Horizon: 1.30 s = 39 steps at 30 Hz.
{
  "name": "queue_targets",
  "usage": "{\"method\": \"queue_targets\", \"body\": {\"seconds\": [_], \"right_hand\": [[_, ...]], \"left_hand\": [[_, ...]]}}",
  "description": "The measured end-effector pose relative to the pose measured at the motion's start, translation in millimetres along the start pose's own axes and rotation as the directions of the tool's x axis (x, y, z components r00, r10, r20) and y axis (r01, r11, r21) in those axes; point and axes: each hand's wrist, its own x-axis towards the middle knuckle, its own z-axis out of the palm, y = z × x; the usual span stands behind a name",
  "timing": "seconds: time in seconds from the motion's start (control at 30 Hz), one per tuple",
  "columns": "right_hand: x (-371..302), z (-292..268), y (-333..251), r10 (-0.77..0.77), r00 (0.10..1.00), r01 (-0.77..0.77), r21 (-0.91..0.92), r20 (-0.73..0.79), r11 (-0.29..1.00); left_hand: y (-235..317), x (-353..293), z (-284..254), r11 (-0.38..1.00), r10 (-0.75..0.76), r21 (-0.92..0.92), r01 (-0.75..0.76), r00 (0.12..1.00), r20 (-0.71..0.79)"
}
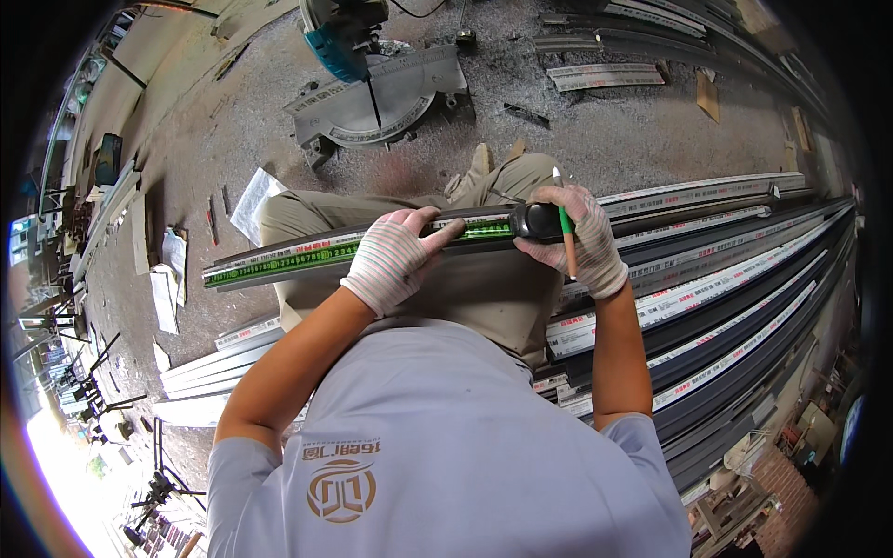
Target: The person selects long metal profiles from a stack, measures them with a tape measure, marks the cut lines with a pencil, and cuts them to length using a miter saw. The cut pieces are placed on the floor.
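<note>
A dark metal profile [265, 276] lies across my lap, with a green tape measure blade [293, 261] stretched along it. In a striped white glove, my left hand [398, 260] presses the blade against the profile, its fingers curled over the top edge. My right hand [579, 240], gloved the same way, grips the black tape measure case [539, 222] at the blade's right end. A green pencil-like marker [567, 240] with a white tip also sits in the right hand, pointing up and away from me. Part of the profile is hidden under my hands.
A miter saw [377, 98] with a teal guard stands on the floor ahead. Many long profiles [688, 279] are stacked at my right, more [223, 372] at my left. Paper sheets [167, 284] and a red pen [211, 228] lie on the left. Short profile pieces [606, 76] rest far right.
</note>
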Motion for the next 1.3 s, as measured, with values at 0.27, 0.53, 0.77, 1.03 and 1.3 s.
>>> {"method": "queue_targets", "body": {"seconds": [0.27,0.53,0.77,1.03,1.3], "right_hand": [[23.0,-0.6,-39.2,-0.006,1.0,0.006,-0.02,-0.025,1.0],[41.0,109.1,-59.6,0.158,0.981,-0.08,0.504,-0.113,0.86],[32.6,103.8,-42.3,0.293,0.95,-0.225,0.41,-0.11,0.884],[19.4,68.1,-32.4,0.509,0.859,-0.458,0.527,0.055,0.716],[23.8,60.0,-35.6,0.335,0.931,-0.365,0.319,0.147,0.875]], "left_hand": [[0.3,-1.8,2.4,1.0,-0.009,0.022,0.01,1.0,-0.019],[-3.3,-4.8,0.7,1.0,0.002,0.021,-0.003,0.999,0.039],[-9.0,-11.4,4.2,1.0,-0.008,-0.009,0.008,1.0,-0.023],[-13.1,-16.7,4.5,1.0,0.015,-0.025,-0.017,0.996,-0.084],[-10.6,-16.0,4.8,1.0,0.0,-0.014,-0.002,0.996,-0.088]]}}
